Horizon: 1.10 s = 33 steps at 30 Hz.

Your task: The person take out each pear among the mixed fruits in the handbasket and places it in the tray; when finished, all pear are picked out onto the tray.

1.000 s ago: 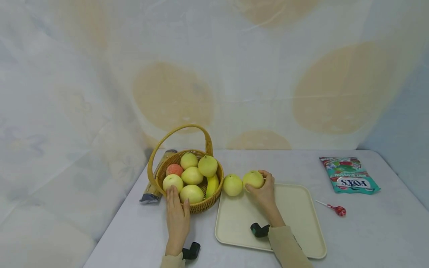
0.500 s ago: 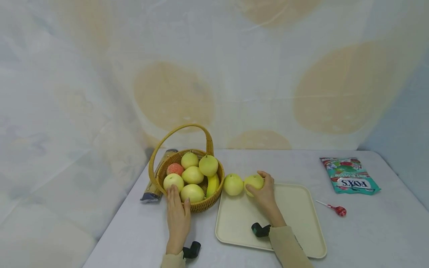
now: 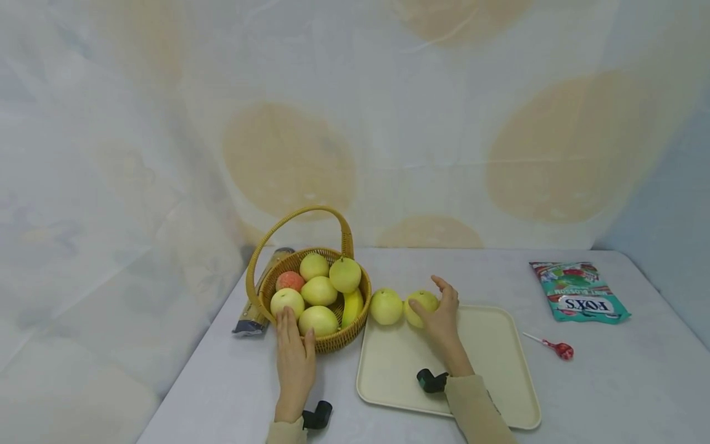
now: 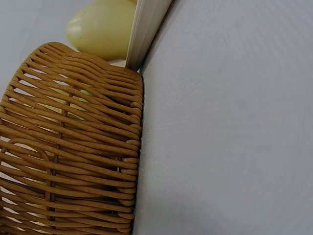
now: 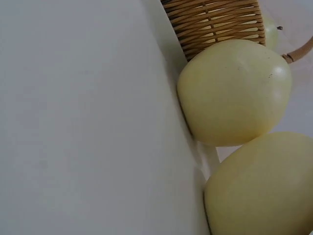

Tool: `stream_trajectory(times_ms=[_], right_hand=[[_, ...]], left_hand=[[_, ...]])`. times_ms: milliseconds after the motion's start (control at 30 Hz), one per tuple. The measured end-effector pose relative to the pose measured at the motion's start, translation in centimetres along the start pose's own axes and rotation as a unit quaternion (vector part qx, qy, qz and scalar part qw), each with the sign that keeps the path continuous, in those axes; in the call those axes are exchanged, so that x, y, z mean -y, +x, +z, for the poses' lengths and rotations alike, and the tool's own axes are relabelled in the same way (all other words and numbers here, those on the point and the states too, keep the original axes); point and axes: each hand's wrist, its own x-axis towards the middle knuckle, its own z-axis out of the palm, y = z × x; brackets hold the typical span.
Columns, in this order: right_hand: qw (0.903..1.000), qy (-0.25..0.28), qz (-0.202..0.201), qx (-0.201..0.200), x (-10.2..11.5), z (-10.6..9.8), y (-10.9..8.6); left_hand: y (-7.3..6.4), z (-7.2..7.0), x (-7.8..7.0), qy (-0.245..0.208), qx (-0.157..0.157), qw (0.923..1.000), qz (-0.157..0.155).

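My left hand (image 3: 295,354) lies with straight fingers against the near side of a wicker basket (image 3: 346,336), fingertips at the rim. Inside the basket are several yellow-green pears (image 3: 318,320), a banana (image 3: 352,306) and a reddish fruit (image 3: 289,282). Two round pale-green pears stand side by side at the far left of a cream tray (image 3: 396,376). My right hand (image 3: 445,317) is beside the right one of them, a pear (image 3: 424,300), with thumb and fingers spread apart around it. The right wrist view shows both pears on the tray, the farther pear (image 5: 234,93) close to the basket.
Behind the basket lies a long brown packet (image 3: 251,320). Right of the tray are a red lollipop (image 3: 563,350) and a teal FOX'S candy bag (image 3: 579,293). A patterned cloth (image 3: 421,185) hangs along the table's back edge.
The fingers of my right hand have loosened and lifted away from the right pear, which stays in place on the tray. My left hand keeps its position at the basket.
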Motion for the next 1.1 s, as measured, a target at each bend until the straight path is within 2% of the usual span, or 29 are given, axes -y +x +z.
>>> stream_trajectory(times_ms=[167, 367, 567, 867, 1100], right_hand=[[0.9997, 0.01, -0.019, -0.014, 0.8, -0.1, 0.3], [0.9989, 0.014, -0.043, -0.013, 2.1, -0.2, 0.9], [0.9964, 0.044, -0.072, -0.01, 3.6, 0.5, 1.6], [0.9921, 0.094, -0.081, 0.021, 6.0, 2.4, 1.9], [0.9892, 0.102, -0.091, 0.054, 7.2, 4.0, 2.0]], left_hand=[[0.1, 0.0, 0.1, 0.006, -0.001, 1.0, 0.0], [0.1, 0.0, 0.1, 0.004, 0.002, 1.0, -0.002], [0.0, 0.1, 0.1, 0.005, -0.012, 0.9999, 0.008], [0.0, 0.1, 0.2, 0.007, -0.018, 0.9997, 0.013], [0.0, 0.1, 0.1, 0.002, -0.02, 0.9997, 0.012]])
